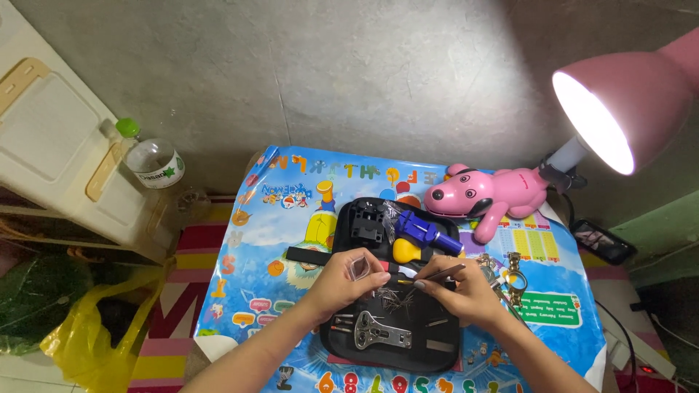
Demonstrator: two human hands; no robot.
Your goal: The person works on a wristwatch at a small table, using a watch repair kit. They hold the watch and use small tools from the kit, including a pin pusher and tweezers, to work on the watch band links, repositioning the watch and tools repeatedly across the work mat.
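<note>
My left hand (342, 280) pinches a small clear plastic bag (358, 268) over an open black tool case (349, 218). My right hand (462, 291) holds thin metal tweezers (437, 275), their tips pointing left toward the bag. Several thin metal pins (389, 297) lie scattered on the case between the hands. A flat metal wrench-like tool (380, 335) rests in the case below my left hand. A blue tool (421, 231) and a yellow-handled tool (408, 249) sit at the case's upper part.
The case lies on a small table with a colourful cartoon cover (247, 291). A pink dog-shaped lamp (495, 193) with a lit pink shade (626, 109) stands at the right. A plastic bottle (149, 160), a yellow bag (87, 342), a phone (601, 240) and metal keys (513, 276) surround it.
</note>
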